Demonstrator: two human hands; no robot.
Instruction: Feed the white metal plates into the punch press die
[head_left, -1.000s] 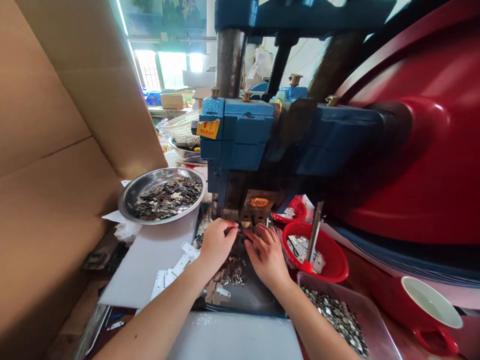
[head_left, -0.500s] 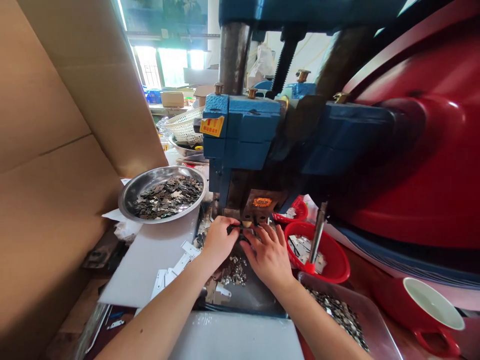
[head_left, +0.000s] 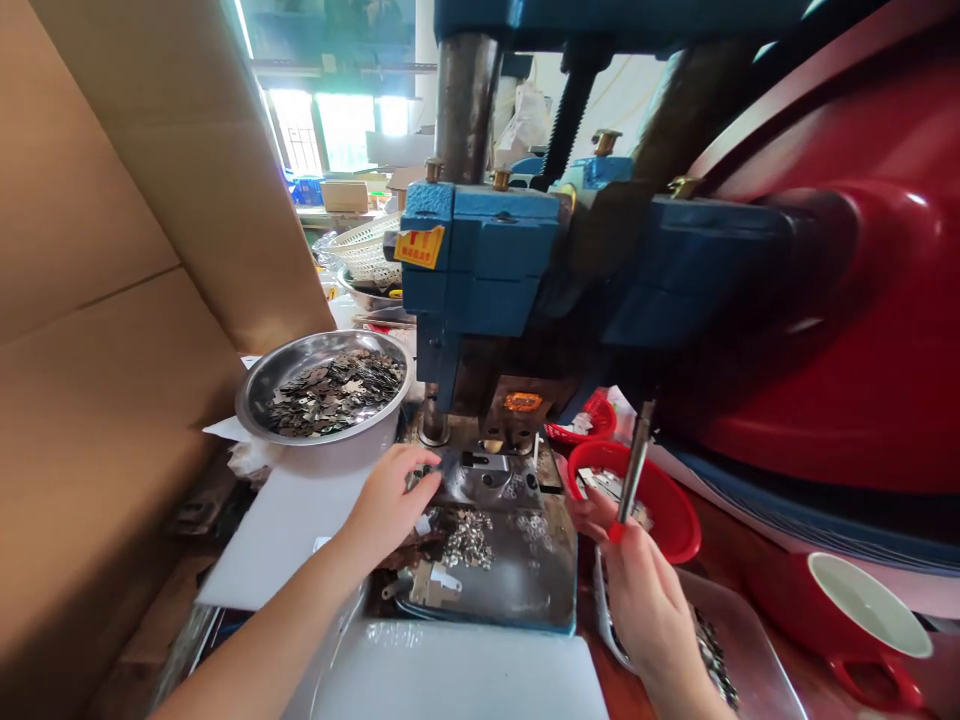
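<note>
My left hand (head_left: 388, 502) hovers at the left edge of the press bed (head_left: 525, 580), fingers curled together over white metal brackets; whether it holds anything is hidden. My right hand (head_left: 637, 590) is closed round the lower end of a metal rod (head_left: 634, 455) that stands up in front of a red bowl (head_left: 671, 520). The die (head_left: 486, 464) under the blue press head (head_left: 480, 260) is uncovered, with small shiny parts (head_left: 469, 538) scattered on the bed in front of it.
A steel bowl (head_left: 259, 385) of dark metal pieces sits left of the press on a white board (head_left: 285, 530). A clear tray (head_left: 757, 670) of small parts and a red cup (head_left: 862, 620) lie at the right. Cardboard (head_left: 112, 300) walls the left; a red flywheel cover (head_left: 862, 300) rises on the right.
Both hands have drawn back from the die. The left moved left and down to the bed's edge; the right moved right and took hold of the metal rod.
</note>
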